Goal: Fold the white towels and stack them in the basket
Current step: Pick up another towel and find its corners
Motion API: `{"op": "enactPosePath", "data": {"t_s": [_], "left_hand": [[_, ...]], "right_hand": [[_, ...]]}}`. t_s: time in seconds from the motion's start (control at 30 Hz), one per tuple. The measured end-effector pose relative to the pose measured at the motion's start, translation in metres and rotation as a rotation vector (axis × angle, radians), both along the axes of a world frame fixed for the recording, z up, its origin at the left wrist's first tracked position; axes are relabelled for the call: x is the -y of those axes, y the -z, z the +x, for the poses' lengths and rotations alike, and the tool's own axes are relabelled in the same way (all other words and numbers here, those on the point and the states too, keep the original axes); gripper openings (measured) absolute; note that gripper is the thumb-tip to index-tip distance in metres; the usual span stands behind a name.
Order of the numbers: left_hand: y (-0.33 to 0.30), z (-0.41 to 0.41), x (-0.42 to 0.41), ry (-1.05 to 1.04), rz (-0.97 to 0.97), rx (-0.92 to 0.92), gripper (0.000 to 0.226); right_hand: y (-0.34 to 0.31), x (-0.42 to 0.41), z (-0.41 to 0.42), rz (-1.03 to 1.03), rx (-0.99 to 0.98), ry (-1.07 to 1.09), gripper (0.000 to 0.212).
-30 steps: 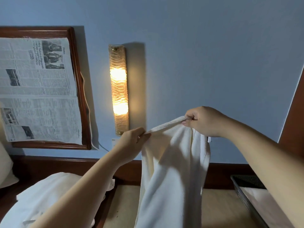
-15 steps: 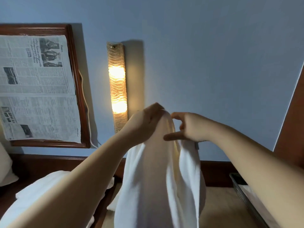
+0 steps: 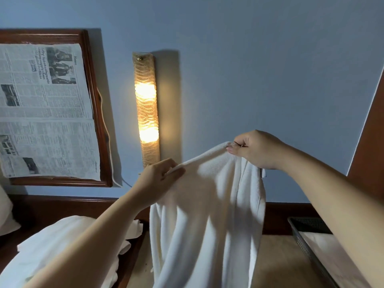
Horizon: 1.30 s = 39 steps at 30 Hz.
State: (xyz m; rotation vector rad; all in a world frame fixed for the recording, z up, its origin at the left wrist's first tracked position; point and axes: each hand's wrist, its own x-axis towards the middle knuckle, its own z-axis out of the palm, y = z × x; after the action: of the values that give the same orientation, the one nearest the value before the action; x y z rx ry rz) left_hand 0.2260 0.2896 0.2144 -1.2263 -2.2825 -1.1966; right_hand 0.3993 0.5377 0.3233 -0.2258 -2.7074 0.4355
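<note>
I've spread both hands apart again; left hand and right hand pinch the towel edge, probably ready for folding.

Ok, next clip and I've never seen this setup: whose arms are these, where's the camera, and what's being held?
No machine here: a person wears a camera on the head, looking forward and down at their own bare arms. The left hand and right hand each pinch the top edge of a white towel, which hangs down between them. Lower left lies a pile of white towels; at the right edge sits a dark mesh basket with white cloth inside. On the wall are a lit lamp and a framed newspaper.
</note>
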Motion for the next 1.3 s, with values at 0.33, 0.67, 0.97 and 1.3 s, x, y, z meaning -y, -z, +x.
{"op": "enactPosePath", "data": {"t_s": [0.33,0.67,0.97,1.3], "left_hand": [[-0.021,0.004,0.003,-0.13,-0.167,-0.23,0.029],[-0.064,0.029,-0.035,0.091,-0.137,-0.389,0.03],[-0.016,-0.01,-0.001,0.063,-0.112,-0.136,0.027],[-0.022,-0.004,-0.003,0.059,-0.062,-0.071,0.022]], "right_hand": [[0.022,-0.016,-0.007,0.063,0.22,0.147,0.038],[0.013,0.036,-0.019,-0.164,0.184,-0.111,0.015],[0.007,0.004,-0.004,-0.051,0.078,-0.042,0.023],[0.026,0.018,-0.016,0.0,0.311,0.024,0.04]]}}
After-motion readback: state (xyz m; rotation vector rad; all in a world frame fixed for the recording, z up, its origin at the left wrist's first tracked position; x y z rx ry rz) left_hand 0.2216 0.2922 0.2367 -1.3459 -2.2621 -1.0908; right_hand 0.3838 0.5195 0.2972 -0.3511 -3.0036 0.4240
